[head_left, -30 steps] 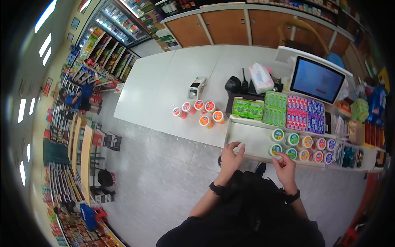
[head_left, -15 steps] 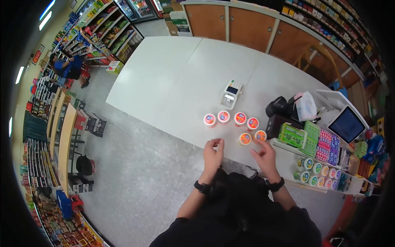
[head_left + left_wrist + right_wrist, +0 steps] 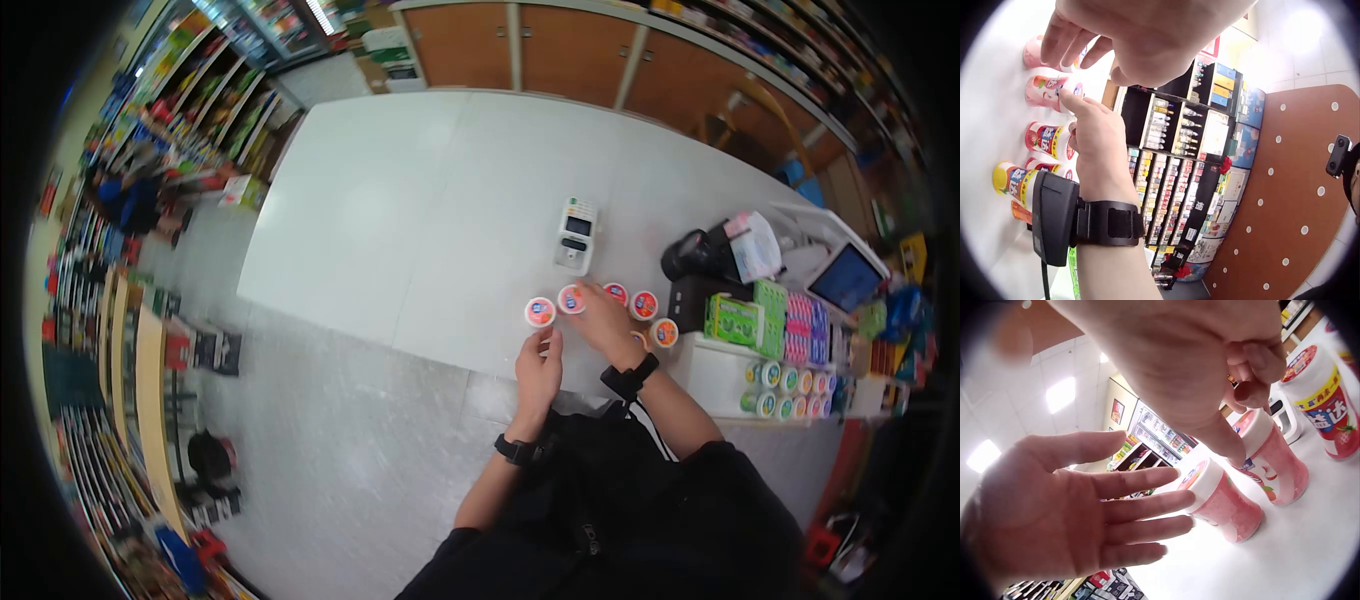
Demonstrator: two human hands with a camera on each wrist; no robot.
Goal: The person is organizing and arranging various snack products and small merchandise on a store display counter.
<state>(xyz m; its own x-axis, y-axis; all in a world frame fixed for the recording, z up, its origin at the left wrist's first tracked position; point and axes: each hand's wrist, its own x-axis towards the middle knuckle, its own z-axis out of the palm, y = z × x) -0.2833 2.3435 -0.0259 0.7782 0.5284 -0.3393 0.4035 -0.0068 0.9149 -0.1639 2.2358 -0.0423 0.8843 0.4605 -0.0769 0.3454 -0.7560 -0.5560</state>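
Several chewing-gum bottles with white lids stand upright on the white counter (image 3: 450, 200). My right hand (image 3: 607, 318) reaches over them, its thumb and curled fingers at the lid of a pink gum bottle (image 3: 1279, 465), second from the left. Beside that one, the leftmost pink gum bottle (image 3: 540, 312) has my left hand (image 3: 540, 370) just in front of it. In the right wrist view the left fingers (image 3: 1147, 506) are straight, fingertips right at its lid. Red-labelled bottles (image 3: 1047, 139) and a yellow one (image 3: 1013, 179) stand farther right; my right hand partly hides the row.
Behind the bottles is a white card terminal (image 3: 577, 237). To the right are a black scanner (image 3: 688, 257), green boxes (image 3: 733, 320), a screen (image 3: 848, 278) and another group of gum bottles (image 3: 768, 374). The counter's front edge (image 3: 400, 347) drops to the floor.
Both hands have moved left along the counter, away from the group of bottles at right. The right hand has reached forward to the second pink bottle's lid. The head view has swung left.
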